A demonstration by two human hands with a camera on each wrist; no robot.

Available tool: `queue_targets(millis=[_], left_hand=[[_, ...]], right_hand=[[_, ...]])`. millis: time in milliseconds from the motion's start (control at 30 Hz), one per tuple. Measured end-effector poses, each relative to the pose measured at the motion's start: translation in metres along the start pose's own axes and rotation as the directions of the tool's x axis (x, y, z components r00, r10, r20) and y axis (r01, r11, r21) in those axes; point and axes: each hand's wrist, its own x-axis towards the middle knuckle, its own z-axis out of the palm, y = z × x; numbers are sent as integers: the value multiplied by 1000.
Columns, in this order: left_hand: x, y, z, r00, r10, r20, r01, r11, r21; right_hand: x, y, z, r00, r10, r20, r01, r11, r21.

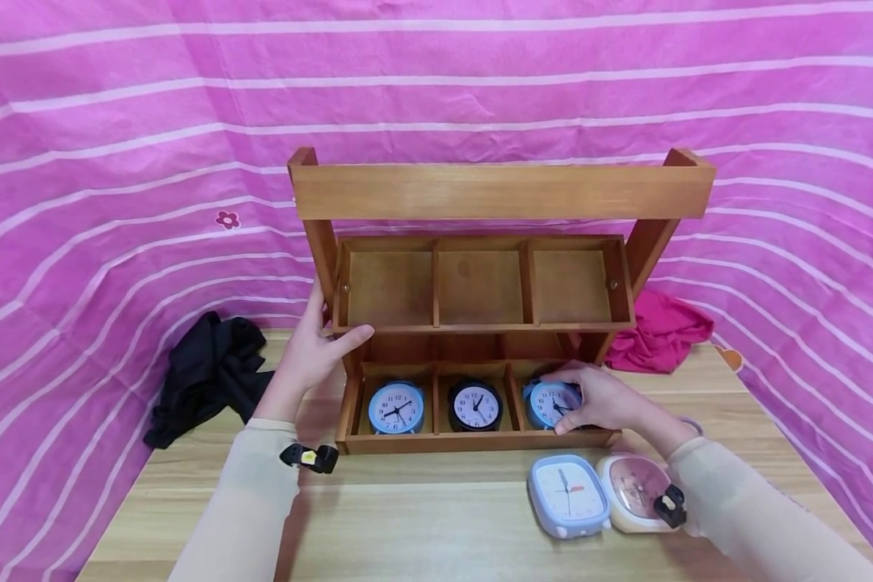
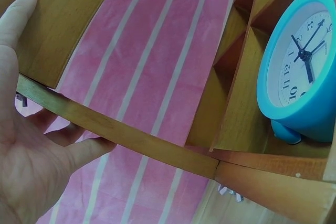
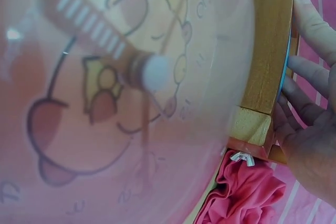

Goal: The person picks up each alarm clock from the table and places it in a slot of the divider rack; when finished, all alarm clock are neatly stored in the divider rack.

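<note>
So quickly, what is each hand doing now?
Left hand: grips the wooden shelf side post.
Right hand: holds the blue clock.

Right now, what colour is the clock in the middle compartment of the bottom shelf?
Black, with a white face: the middle clock, seen best in the head view.

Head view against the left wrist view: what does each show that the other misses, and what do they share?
Only the head view shows the right hand gripping a blue clock in the right compartment, the black clock, two square clocks lying on the table, and the black cloth and pink cloth. Only the left wrist view shows the palm side of the left hand, its fingers under a slat. Both show the wooden shelf, the left hand gripping it and the left blue clock.
</note>
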Motion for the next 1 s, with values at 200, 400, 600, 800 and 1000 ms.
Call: queue_targets(millis=[200, 400, 600, 800, 1000], left_hand=[[0, 0, 0, 1000, 2, -2, -2, 1000, 5], [-1, 2, 0, 1000, -14, -4, 14, 1000, 16], [-1, 1, -1, 1000, -15, 5, 14, 1000, 8], [-2, 1, -3, 1000, -21, 7, 21, 1000, 2], [-1, -1, -2, 1000, -6, -3, 7, 1000, 24]], right_hand=[[-4, 2, 2, 999, -39, -38, 40, 999, 26], [-12, -1, 2, 991, -64, -121, 76, 992, 101], [-29, -20, -7, 988, -71, -140, 92, 985, 146], [-43, -38, -2, 972, -190, -141, 209, 969, 135], [-56, -47, 11, 958, -274, -87, 285, 945, 162]])
